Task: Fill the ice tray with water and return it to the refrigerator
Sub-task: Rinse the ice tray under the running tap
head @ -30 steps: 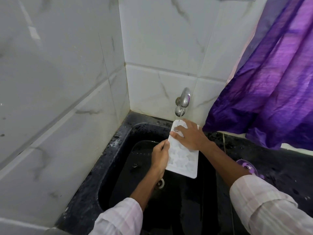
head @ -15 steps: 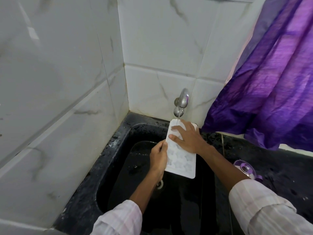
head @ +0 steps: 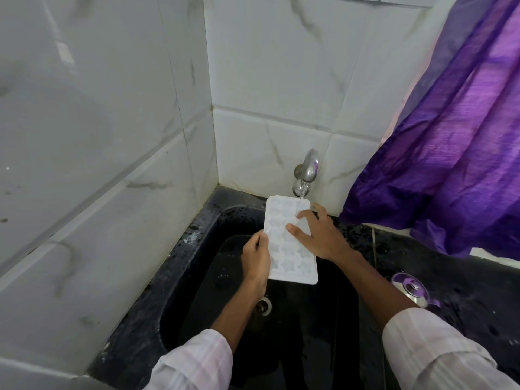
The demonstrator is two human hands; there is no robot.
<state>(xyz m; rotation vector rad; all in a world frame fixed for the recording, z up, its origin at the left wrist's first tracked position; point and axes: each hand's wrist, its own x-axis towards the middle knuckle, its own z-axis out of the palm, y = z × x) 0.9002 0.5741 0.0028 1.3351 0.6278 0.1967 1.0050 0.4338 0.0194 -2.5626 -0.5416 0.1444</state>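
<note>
A white ice tray [head: 284,249] with several shaped cells is held over the black sink [head: 197,291], its far end under the steel tap [head: 306,170]. A thin stream of water [head: 299,204] runs from the tap onto the tray's far right cells. My left hand [head: 256,260] grips the tray's left long edge. My right hand [head: 318,235] lies flat with fingers spread on the tray's right side, covering part of it.
White marble-look tiled walls [head: 112,136] close in the left and back. A purple curtain [head: 450,136] hangs at the right. The wet black counter [head: 478,291] holds a steel lid with a purple knob [head: 410,288]. The sink drain [head: 264,305] shows below my left wrist.
The tray has slid left and a little toward me under the tap, so the stream now lands on its far right corner. My right hand shifted back along the tray.
</note>
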